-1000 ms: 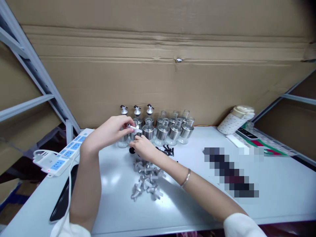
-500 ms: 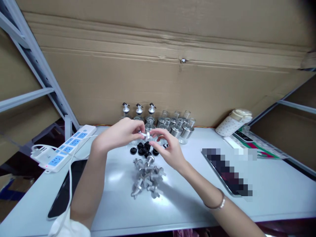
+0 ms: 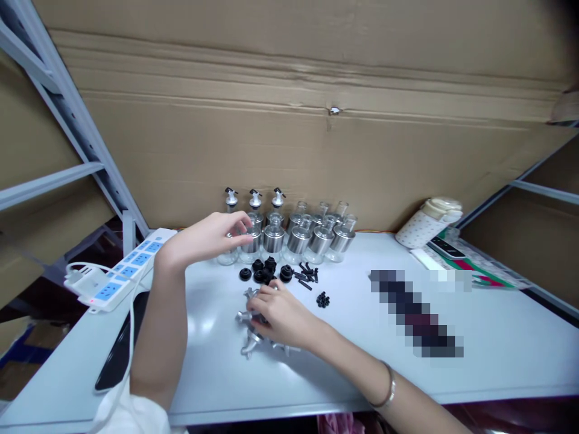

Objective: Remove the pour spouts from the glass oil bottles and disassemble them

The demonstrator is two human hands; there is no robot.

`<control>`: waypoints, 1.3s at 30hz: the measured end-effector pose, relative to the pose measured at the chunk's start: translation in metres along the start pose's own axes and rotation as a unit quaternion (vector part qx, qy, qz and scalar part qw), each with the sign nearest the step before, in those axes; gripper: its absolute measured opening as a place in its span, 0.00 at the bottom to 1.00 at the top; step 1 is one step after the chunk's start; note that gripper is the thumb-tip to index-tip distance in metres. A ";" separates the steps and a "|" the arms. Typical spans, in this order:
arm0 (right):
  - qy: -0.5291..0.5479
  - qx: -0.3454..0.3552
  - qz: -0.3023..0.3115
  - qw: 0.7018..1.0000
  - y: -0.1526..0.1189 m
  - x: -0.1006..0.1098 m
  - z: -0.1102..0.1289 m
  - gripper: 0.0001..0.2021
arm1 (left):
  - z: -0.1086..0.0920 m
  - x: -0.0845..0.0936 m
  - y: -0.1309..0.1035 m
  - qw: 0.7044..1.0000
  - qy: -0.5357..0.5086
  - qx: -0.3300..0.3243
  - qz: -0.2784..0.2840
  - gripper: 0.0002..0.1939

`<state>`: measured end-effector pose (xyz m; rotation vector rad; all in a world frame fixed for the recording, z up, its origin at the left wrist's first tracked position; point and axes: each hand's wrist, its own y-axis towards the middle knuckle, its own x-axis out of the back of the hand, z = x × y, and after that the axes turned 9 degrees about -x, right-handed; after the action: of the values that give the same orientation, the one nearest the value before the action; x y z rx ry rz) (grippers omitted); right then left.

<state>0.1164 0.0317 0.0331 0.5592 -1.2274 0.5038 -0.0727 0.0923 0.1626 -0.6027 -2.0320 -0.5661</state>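
My left hand (image 3: pixel 222 235) hovers before the glass bottles with its fingers apart and nothing between them. Over the heap of silver spout pieces (image 3: pixel 251 342) is my right hand (image 3: pixel 278 310), its fingers curled down among them; what they grip, if anything, is hidden. Just beyond lie round black stoppers (image 3: pixel 286 273). To their right are thin black strips (image 3: pixel 311 273) and a small cluster of tiny black parts (image 3: pixel 322 299). Several glass bottles with metal bands (image 3: pixel 299 239) stand in rows, and three at the back left carry silver-and-black spouts (image 3: pixel 256 199).
A white power strip (image 3: pixel 129 272) and a dark phone (image 3: pixel 118 349) lie at the left. At the right are a dotted bottle (image 3: pixel 421 228) and a pixelated dark object (image 3: pixel 416 316). Cardboard (image 3: pixel 289 150) rises behind the table (image 3: pixel 344 355).
My hands have parted. My right hand has moved down onto the silver pieces, and my left has moved slightly left, opened and let go of the small light piece it was holding.
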 end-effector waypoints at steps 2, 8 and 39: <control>-0.004 -0.008 0.008 1.000 -0.001 -0.001 -0.001 0.05 | 0.006 0.005 -0.004 1.000 -0.012 0.003 -0.014 0.13; 0.052 -0.021 -0.037 0.998 -0.018 -0.002 -0.006 0.34 | 0.024 0.023 -0.019 0.979 -0.008 0.057 -0.197 0.14; 0.212 -0.337 -0.302 0.866 0.140 0.084 -0.113 0.20 | 0.000 0.009 0.000 0.979 -0.038 -0.029 -0.199 0.10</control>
<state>0.1316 0.2164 0.1052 0.1823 -0.6713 -0.3339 -0.0771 0.0938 0.1699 -0.2506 -2.2302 -0.8498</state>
